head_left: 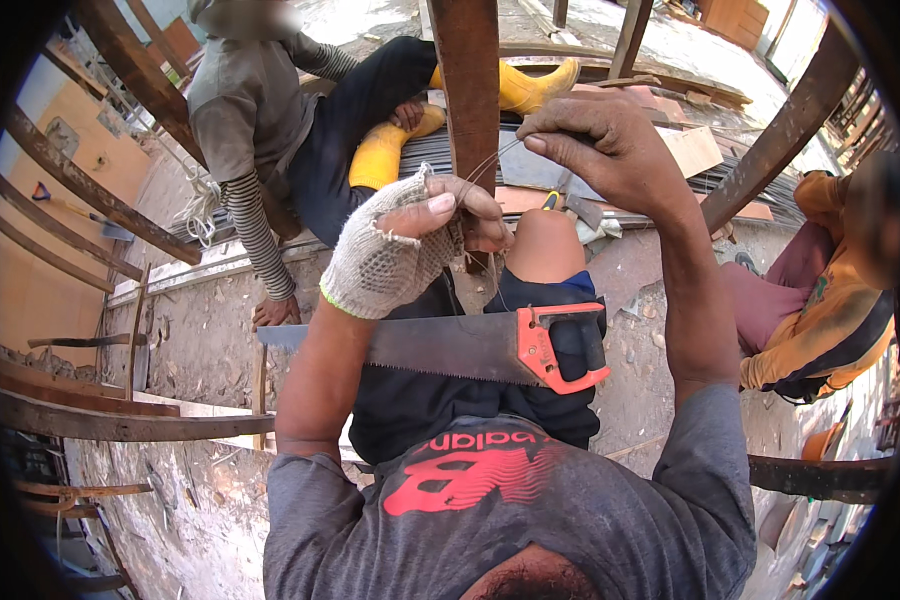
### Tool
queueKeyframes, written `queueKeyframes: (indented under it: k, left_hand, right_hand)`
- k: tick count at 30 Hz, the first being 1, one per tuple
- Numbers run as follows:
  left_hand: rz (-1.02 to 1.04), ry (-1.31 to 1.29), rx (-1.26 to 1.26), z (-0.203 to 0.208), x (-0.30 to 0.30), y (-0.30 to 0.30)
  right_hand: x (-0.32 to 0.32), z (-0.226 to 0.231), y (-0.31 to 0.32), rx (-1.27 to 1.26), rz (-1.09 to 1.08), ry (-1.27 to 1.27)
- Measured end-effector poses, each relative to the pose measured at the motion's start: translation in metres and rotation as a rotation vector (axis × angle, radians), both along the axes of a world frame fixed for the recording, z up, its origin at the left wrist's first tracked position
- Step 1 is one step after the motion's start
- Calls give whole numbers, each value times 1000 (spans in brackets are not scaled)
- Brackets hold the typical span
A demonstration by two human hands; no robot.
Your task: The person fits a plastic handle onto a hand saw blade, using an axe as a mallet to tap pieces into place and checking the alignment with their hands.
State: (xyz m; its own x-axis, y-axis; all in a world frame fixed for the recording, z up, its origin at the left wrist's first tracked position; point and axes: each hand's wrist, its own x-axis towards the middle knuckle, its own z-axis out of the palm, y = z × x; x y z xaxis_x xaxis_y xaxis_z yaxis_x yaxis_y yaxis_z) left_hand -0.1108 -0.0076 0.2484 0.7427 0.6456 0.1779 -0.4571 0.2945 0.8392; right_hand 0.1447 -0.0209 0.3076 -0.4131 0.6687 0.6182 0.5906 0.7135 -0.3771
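Observation:
A hand saw [450,346] with an orange and black handle lies across my lap, its toothed edge facing me. Above it, my left hand [405,240] wears a pale knitted glove that leaves the fingers bare; they are curled closed around thin wire. To the right and higher up, my bare right hand [610,145] pinches the same thin wire [498,155], which stretches between both hands in front of an upright wooden post [467,85]. Beyond my knee lies a tool with a yellow and black handle [551,200], only partly visible.
A person in yellow boots [377,155] sits at the far left, one hand on the ground. Another person in an orange and black top [825,310] sits at the right. Wooden beams [790,130] stand around me. Long thin rods [760,172] and boards [692,150] lie ahead.

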Motion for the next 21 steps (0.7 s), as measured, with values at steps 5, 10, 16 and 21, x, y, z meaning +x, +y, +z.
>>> queueKeyframes:
  k: [5,10,16,21]
  left_hand:
    - [123,-212,141,-14,9,4]
    - [263,-262,207,-7,25,3]
    - [484,5,255,-9,17,5]
    - [401,-361,-168,-4,19,-5]
  right_hand:
    - [-10,-24,-9,-254,47,302]
    - [-59,-75,-26,-731,130,773]
    - [-59,-73,-35,-1156,547,1194]
    - [-61,-80,-29,-30,99,403]
